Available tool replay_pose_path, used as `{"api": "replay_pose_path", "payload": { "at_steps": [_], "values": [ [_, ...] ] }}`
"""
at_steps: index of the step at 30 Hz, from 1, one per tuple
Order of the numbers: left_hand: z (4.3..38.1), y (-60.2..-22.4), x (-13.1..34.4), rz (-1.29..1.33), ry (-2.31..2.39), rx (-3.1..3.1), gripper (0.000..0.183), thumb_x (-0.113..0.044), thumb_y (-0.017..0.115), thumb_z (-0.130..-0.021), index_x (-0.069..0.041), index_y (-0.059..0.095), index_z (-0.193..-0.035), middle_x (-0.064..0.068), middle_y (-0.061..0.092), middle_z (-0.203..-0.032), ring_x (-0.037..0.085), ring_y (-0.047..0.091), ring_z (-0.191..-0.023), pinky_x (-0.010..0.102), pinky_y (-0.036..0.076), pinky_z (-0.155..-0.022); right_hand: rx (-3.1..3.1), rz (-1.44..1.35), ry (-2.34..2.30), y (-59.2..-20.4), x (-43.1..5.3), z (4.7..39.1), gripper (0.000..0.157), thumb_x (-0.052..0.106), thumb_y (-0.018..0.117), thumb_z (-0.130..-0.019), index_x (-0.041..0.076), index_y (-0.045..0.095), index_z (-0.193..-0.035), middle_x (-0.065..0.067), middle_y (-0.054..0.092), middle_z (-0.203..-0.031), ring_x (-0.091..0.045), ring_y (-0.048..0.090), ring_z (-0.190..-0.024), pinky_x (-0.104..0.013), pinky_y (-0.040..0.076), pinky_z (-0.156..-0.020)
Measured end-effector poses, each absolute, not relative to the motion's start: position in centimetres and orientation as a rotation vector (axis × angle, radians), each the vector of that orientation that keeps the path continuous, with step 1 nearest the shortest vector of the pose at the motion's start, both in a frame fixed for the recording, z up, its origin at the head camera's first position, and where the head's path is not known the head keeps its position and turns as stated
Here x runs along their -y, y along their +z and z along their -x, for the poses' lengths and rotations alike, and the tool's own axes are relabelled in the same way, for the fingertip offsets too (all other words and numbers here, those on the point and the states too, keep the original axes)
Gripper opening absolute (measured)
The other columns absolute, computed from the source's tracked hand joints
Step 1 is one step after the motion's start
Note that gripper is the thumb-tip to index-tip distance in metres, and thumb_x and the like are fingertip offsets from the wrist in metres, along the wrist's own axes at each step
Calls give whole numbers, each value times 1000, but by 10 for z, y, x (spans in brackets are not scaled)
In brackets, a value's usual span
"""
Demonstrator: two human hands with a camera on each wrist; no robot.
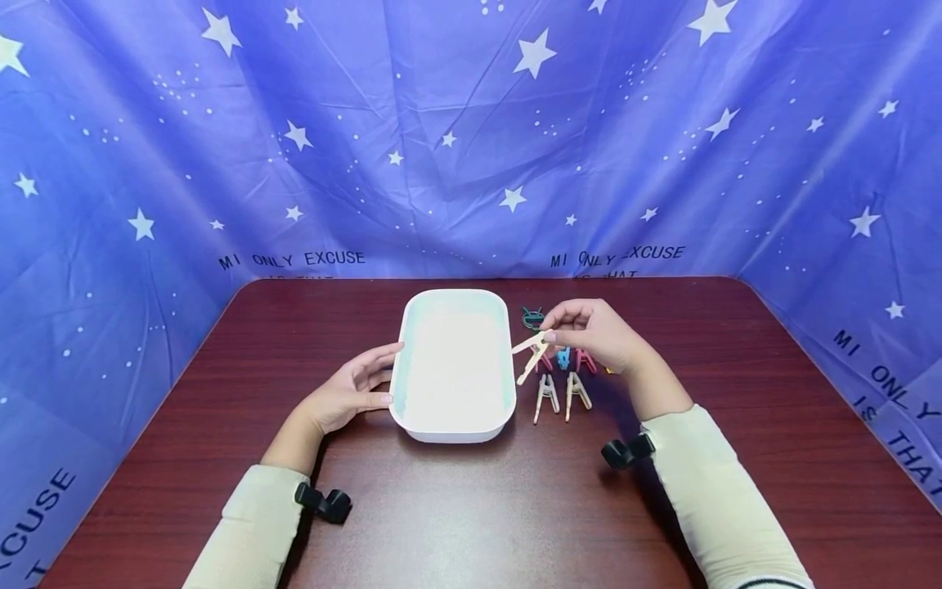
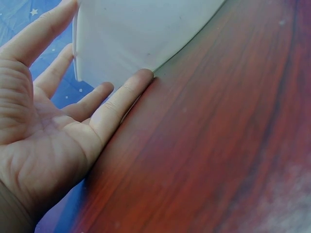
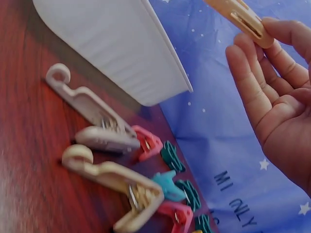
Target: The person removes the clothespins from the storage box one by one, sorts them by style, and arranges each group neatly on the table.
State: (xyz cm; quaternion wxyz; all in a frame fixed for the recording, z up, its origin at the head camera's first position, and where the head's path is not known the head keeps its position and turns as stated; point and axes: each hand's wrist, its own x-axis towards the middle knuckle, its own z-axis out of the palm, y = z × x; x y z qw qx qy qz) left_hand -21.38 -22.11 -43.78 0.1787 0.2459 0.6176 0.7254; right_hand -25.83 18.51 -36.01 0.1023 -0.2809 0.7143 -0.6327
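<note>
A white rectangular tray (image 1: pixel 452 368) rests on the table, its inside bright and bare. At its left side is my left hand (image 1: pixel 352 393), thumb and fingers spread against the rim and outer wall; the left wrist view shows the fingers (image 2: pixel 121 99) nearly straight. My right hand (image 1: pixel 592 331) pinches a cream clothespin (image 1: pixel 528 343) between thumb and fingers, above the table beside the tray's right rim. In the right wrist view this clothespin (image 3: pixel 243 22) is partly cut off at the top. Its two legs point toward the tray in the head view.
Below the right hand lie a greyish clothespin (image 1: pixel 546 397) and a beige one (image 1: pixel 577 396). Behind them are pink clips (image 1: pixel 585 361), a blue clip (image 1: pixel 562 357) and a dark green one (image 1: pixel 533 317). A blue star-patterned curtain (image 1: pixel 471 164) surrounds the dark red wooden table (image 1: pixel 456 507).
</note>
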Motion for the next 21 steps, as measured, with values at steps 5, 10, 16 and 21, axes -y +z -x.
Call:
{"api": "replay_pose_path", "payload": {
  "at_steps": [5,10,16,21],
  "values": [
    [214,-438,221,-699,2049,-1745,80,7,71,-83,-3,31,-151,10,40,-147,25,50,-124,34,50,-94,-2118,759,-1914,-366,-200,252,8,-6,63,-88,-5,67,-95,-7,69,-83,-16,68,-70,-32,58,-65],
    [213,-438,220,-712,2055,-1750,80,6,71,-83,-2,31,-151,9,41,-147,25,50,-124,33,50,-94,-2035,773,-1997,-375,-217,248,15,-9,56,-91,-4,68,-99,-5,70,-87,-15,69,-73,-31,59,-67],
    [210,-437,219,-723,2055,-1762,80,5,71,-84,-1,29,-151,8,42,-147,24,50,-124,32,49,-95,-1977,765,-2076,-384,-233,243,25,-12,55,-91,6,69,-102,-3,70,-89,-11,66,-75,-30,58,-67],
    [209,-438,220,-718,2058,-1783,80,6,69,-85,0,27,-152,8,42,-146,24,51,-123,31,49,-95,-2011,670,-2096,-389,-244,240,13,-9,59,-90,-5,65,-101,0,69,-86,-8,63,-72,-26,56,-64]
  ]
}}
